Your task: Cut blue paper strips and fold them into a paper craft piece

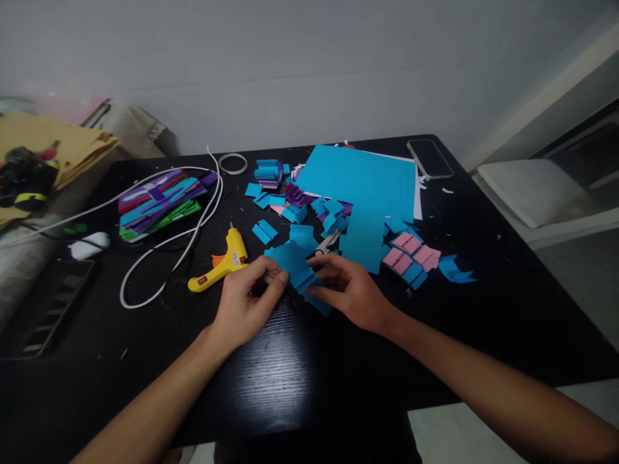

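Between my hands, above the black table, is a folded piece of blue paper (294, 263). My left hand (251, 293) pinches its left edge between thumb and fingers. On the other side, my right hand (352, 290) is closed on the right part of the same paper. Just beyond my right fingers lies a pair of scissors (327, 242), partly covered by paper. A yellow hot glue gun (223, 261) rests left of my left hand, nozzle pointing away. Small folded blue pieces (265, 232) are scattered behind the hands.
A large blue sheet (362, 174) and a phone (429, 158) lie at the back right. Pink folded pieces (405, 252) sit right of my right hand. A white cable (140, 303) loops near bundled coloured paper strips (162, 201). A tape ring (233, 164) lies at the back.
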A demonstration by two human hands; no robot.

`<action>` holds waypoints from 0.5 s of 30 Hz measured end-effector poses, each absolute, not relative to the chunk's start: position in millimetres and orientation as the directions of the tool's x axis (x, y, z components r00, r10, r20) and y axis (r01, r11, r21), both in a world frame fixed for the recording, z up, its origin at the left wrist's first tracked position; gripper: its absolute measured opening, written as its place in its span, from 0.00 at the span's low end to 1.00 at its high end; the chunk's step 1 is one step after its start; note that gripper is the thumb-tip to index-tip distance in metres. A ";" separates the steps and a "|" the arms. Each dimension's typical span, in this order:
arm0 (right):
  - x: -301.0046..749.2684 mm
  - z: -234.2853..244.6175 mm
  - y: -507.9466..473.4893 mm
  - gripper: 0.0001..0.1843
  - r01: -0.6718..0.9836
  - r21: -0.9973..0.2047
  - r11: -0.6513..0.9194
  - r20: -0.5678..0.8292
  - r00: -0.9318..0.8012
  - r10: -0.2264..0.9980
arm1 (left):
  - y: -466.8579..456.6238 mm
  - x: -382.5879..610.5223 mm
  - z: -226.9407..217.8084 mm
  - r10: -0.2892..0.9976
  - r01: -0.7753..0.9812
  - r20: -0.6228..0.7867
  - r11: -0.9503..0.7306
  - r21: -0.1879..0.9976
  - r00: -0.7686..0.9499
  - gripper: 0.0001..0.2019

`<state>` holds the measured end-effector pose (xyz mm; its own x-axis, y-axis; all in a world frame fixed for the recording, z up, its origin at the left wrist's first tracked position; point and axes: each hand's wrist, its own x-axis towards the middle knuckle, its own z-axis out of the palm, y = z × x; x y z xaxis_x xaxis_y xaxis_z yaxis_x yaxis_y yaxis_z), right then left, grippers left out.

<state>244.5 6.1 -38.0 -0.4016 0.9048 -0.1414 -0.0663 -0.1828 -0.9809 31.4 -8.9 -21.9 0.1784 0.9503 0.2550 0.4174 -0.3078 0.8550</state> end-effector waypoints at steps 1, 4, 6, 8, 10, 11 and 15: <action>244.3 -38.0 6.1 0.23 -0.062 -0.981 -0.182 -0.143 -0.398 0.906 | -8.9 31.3 -22.6 0.962 0.386 0.231 -0.271 0.882 0.147 0.07; 243.8 -38.5 5.8 0.20 -0.059 -0.982 -0.180 -0.141 -0.405 0.903 | -8.4 31.9 -23.4 0.981 0.247 0.167 -0.186 0.951 0.098 0.06; 243.7 -39.0 5.4 0.17 -0.072 -0.981 -0.181 -0.133 -0.432 0.892 | -7.6 32.8 -22.5 0.987 0.158 0.130 -0.143 0.977 0.090 0.06; 243.9 -39.4 4.9 0.14 -0.083 -0.979 -0.188 -0.128 -0.466 0.876 | -6.3 33.6 -21.0 0.992 0.104 0.095 -0.103 0.989 0.083 0.06; 244.3 -39.5 4.4 0.12 -0.082 -0.977 -0.198 -0.133 -0.489 0.862 | -4.5 34.1 -19.3 0.996 0.068 0.060 -0.064 0.996 0.068 0.06; 244.6 -39.4 4.2 0.12 -0.077 -0.976 -0.204 -0.140 -0.497 0.857 | -3.4 34.1 -18.6 0.997 0.051 0.042 -0.045 0.998 0.058 0.06; 245.8 -37.3 3.2 0.10 -0.039 -0.977 -0.209 -0.162 -0.502 0.849 | 0.5 33.1 -17.5 0.999 -0.017 -0.022 0.023 1.000 0.028 0.09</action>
<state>245.8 3.2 -37.3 -0.5024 0.8494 -0.1619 -0.0385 -0.2090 -0.9772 33.1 0.5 -17.5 0.0275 0.9994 -0.0221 -0.0171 0.0226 0.9996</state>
